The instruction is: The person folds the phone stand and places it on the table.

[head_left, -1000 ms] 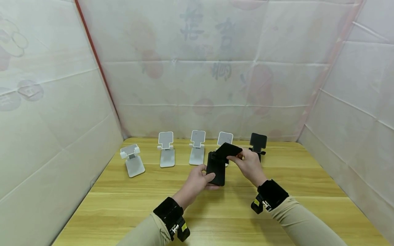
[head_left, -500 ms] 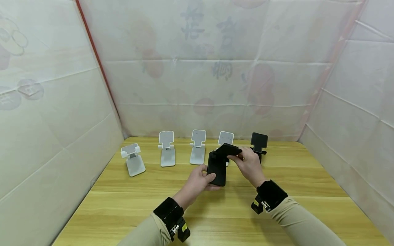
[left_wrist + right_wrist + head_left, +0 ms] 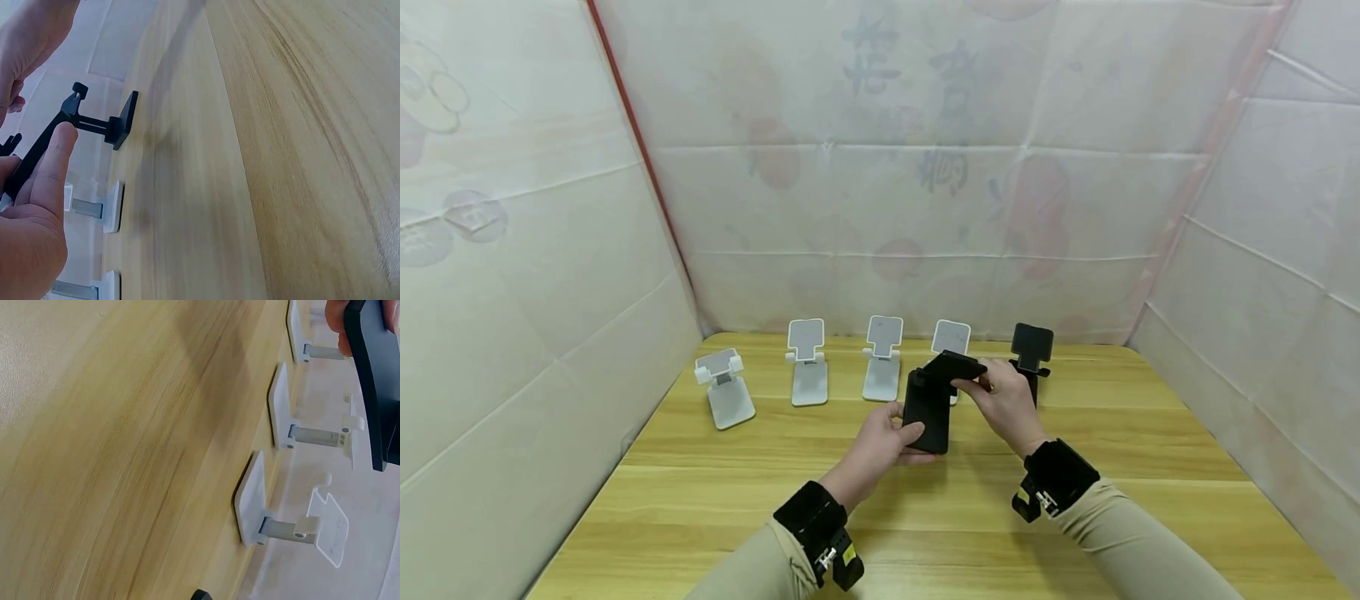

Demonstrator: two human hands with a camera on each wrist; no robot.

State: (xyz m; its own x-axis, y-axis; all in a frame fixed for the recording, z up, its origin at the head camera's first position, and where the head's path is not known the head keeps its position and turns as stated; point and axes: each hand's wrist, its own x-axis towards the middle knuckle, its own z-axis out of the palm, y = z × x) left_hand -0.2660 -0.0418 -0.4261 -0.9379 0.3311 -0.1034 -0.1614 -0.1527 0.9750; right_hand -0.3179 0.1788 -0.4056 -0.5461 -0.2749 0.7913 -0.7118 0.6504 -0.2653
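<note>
White sheeting with faint printed figures walls in my workspace on three sides, and a wooden counter [image 3: 715, 492] runs out ahead of me. Along its far edge, from about ten to one o'clock, I see three upright white stands [image 3: 881, 371], a fourth white one [image 3: 723, 392] tipped at the ten o'clock end, and a black stand [image 3: 1030, 350] set upright at one o'clock.

Dead ahead at twelve, just above the counter, I hold a black folding stand [image 3: 927, 408]. My left hand [image 3: 880, 446] is clamped on the lower end of its base plate, thumb on the near face and fingers underneath. My right hand [image 3: 1007, 400] pinches the hinged top plate [image 3: 957, 364], which sits angled up and away to the right.

To do this step well, I judge the left hand should keep the base plate steady and level while the right swings the top plate about its hinge in one slow arc, pushing near the plate's free edge for leverage. I would keep fingertips out of the hinge gap, and avoid twisting the neck sideways. The black stand behind my right knuckles sits near, so the wrist should stay low and close.
</note>
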